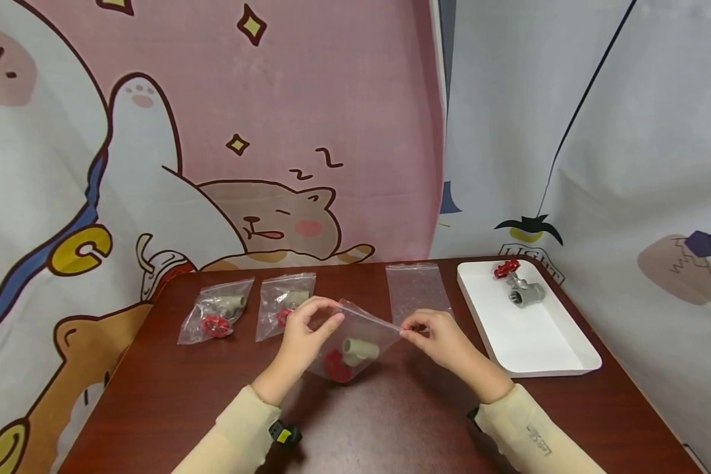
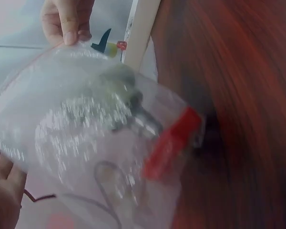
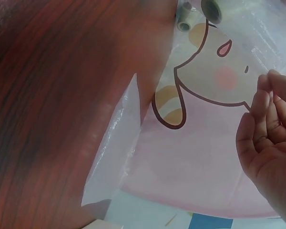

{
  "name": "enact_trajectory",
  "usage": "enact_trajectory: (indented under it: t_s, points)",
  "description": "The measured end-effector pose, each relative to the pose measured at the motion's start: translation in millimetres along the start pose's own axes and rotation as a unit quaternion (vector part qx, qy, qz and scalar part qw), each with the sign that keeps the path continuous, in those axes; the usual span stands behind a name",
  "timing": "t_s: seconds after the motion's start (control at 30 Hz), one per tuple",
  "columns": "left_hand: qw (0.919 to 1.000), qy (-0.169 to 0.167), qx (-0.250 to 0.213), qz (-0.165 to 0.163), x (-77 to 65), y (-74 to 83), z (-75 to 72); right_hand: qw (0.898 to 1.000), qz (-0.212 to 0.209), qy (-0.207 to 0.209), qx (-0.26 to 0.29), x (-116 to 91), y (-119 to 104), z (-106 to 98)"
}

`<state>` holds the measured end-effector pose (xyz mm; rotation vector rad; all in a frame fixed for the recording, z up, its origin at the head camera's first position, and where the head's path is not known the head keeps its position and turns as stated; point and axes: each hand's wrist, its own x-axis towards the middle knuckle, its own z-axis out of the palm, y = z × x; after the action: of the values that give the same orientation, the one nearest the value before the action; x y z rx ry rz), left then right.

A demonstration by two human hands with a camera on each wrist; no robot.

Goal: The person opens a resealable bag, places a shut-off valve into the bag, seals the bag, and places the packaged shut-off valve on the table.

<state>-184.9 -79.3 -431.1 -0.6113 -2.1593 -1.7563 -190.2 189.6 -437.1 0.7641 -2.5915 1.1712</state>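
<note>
A clear zip bag (image 1: pixel 372 320) hangs tilted above the table between my two hands. Inside it lies a valve (image 1: pixel 360 349) with a grey-beige body and a red handwheel (image 1: pixel 336 366). My left hand (image 1: pixel 308 332) pinches the bag's upper left corner between thumb and fingers. At the opposite end of the top edge, my right hand (image 1: pixel 441 337) grips the other corner with its fingertips. Close up in the left wrist view, the plastic bag (image 2: pixel 52 119) covers the valve's metal stem and blurred red wheel. My right hand (image 3: pixel 271 129) shows curled fingers in the right wrist view.
Two bagged valves, one at far left (image 1: pixel 216 313) and another bag (image 1: pixel 270 296) partly behind my left hand, lie on the brown table (image 1: pixel 391 421). A flat clear bag (image 1: pixel 417 289) lies behind my right hand. The white tray (image 1: pixel 539 345) holds a silver valve (image 1: pixel 527 294).
</note>
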Motion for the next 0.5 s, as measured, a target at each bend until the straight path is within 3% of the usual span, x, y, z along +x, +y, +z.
enact_trajectory:
  t_s: [0.1,0.27,0.37,0.5]
  points:
    - [0.9979,-0.054,-0.004,-0.036,-9.6,-15.6,-9.9,1.000,0.003,0.000,-0.001,-1,1,0]
    - [0.9851,-0.131,0.081,-0.078,-27.0,-35.6,-23.3,1.000,0.006,-0.002,0.001,-2,3,0]
    - [0.9789,-0.148,0.116,-0.081,-32.1,-43.9,-25.5,1.000,0.008,-0.003,0.005,-2,4,0]
    - [0.9798,-0.147,0.112,-0.076,-32.8,-48.0,-21.8,1.000,0.006,0.002,0.009,-1,7,1]
